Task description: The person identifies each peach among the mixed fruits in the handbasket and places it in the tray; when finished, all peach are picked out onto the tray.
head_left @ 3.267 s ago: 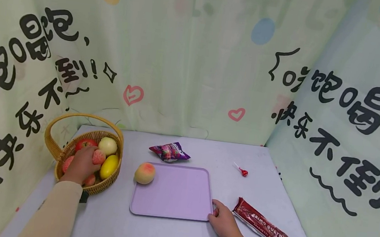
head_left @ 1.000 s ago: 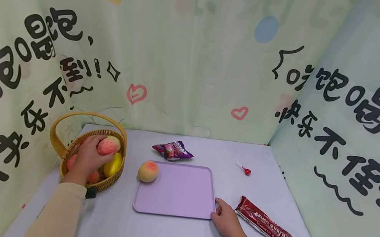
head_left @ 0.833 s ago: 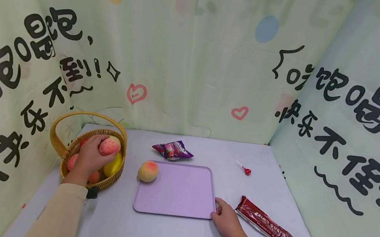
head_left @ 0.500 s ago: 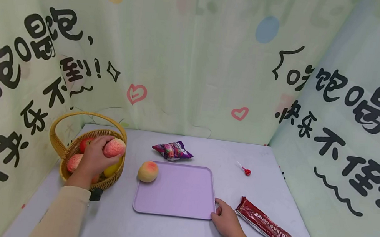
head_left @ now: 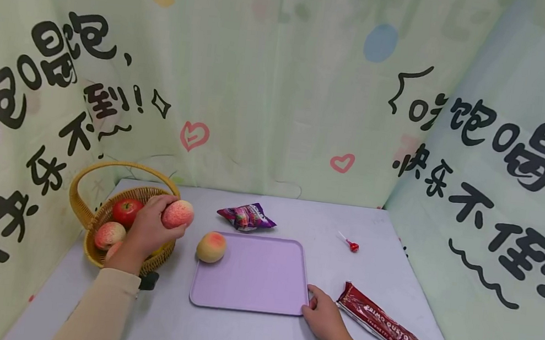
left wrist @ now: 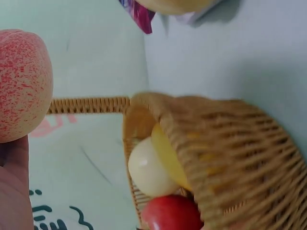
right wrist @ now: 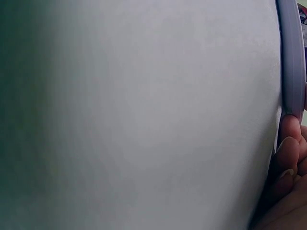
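Observation:
My left hand [head_left: 147, 231] holds a pink speckled peach [head_left: 178, 214] above the right rim of the wicker basket [head_left: 90, 249]. The same peach [left wrist: 21, 86] fills the left side of the left wrist view. Inside the basket lie a red apple [head_left: 126, 211], another pink peach [head_left: 109, 236], a pale round fruit [left wrist: 149, 167] and a yellow fruit [left wrist: 168, 155]. On the lilac tray [head_left: 253, 276], a yellow-orange peach [head_left: 211, 247] sits at the upper left corner. My right hand [head_left: 328, 321] grips the tray's right edge near its lower corner, fingers [right wrist: 288, 153] curled at the rim.
A purple snack bag [head_left: 247, 217] lies behind the tray. A red lollipop [head_left: 353, 247] is at the back right. The long red spaghetti pack [head_left: 397, 335] lies slantwise right of my right hand. Printed curtains [head_left: 274, 109] enclose the white table [head_left: 215, 336].
My left hand has lifted the pink peach from among the basket's fruit and carried it right to the basket's rim, uncovering the apple and another peach. My right hand stays at the tray.

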`<state>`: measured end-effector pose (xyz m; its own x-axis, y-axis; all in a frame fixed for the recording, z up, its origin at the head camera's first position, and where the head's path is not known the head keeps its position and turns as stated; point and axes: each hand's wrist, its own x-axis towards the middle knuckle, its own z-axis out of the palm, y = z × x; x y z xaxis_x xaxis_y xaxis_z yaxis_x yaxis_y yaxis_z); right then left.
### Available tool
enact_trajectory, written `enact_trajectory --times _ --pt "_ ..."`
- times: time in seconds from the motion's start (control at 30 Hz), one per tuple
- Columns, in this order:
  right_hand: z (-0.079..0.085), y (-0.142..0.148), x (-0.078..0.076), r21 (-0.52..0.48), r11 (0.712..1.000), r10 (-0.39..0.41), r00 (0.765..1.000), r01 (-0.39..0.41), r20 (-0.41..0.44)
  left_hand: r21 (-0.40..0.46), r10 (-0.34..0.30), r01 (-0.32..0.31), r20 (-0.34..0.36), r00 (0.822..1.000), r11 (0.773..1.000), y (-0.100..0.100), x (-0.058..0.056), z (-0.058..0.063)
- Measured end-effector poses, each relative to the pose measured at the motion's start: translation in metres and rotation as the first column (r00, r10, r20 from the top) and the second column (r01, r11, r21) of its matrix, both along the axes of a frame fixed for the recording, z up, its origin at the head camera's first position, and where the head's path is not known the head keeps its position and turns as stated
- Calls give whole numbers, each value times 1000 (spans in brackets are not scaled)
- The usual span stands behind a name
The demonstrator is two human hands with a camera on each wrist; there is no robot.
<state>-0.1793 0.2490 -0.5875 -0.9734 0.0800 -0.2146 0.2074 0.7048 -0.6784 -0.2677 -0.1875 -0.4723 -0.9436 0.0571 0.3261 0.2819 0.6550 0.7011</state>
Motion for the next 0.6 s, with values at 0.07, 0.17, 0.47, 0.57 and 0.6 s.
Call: enact_trajectory --times 0.07,0.17,0.47,0.57,0.6 --pt "0 0 0 -2 1000 0 1000 0 -1 -4 -6 6 16 1000 1000 5 0 0" --pt "1 -1 0 -3 1000 -1 1000 1 -2 -8 -20 21 28 999 1000 12 0 -1" --pt "0 0 -1 -2 1000 5 1000 -5 -15 13 -68 68 23 997 998 35 1 -1" --pt "-2 0 -2 -5 1000 8 1000 -8 -17 12 -102 102 -13 995 995 43 2 0" --pt "-3 1 -2 -6 1000 7 1000 -7 -14 8 -114 115 -28 993 993 45 2 0"
